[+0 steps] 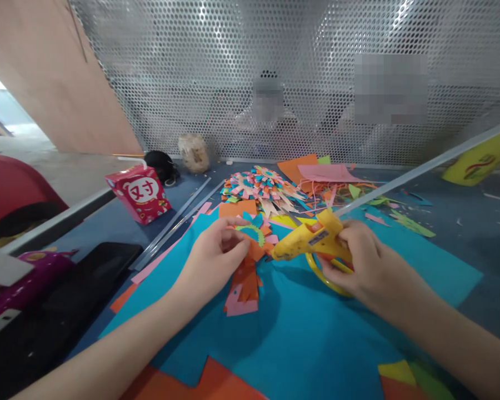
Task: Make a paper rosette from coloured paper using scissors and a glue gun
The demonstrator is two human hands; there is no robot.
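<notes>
My right hand (369, 258) is wrapped round a yellow glue gun (306, 241), and a long clear glue stick (416, 172) juts from its back end. The nozzle points left, close to a paper rosette (256, 244) of orange, blue, green and pink pieces with orange and pink tails. My left hand (216, 253) pinches the rosette's left side between thumb and fingers. Yellow-handled scissors (327, 278) lie partly hidden under the glue gun. Below everything is a large blue paper sheet (308, 333).
Finished-looking paper rosettes (260, 186) lie behind. Paper scraps (329, 175) spread to the back right, near a yellow bottle (479, 158). On the left are a red drink carton (139, 191), loose clear glue sticks (177, 222) and a black phone-like slab (70, 311). A perforated metal panel (191, 72) closes off the back.
</notes>
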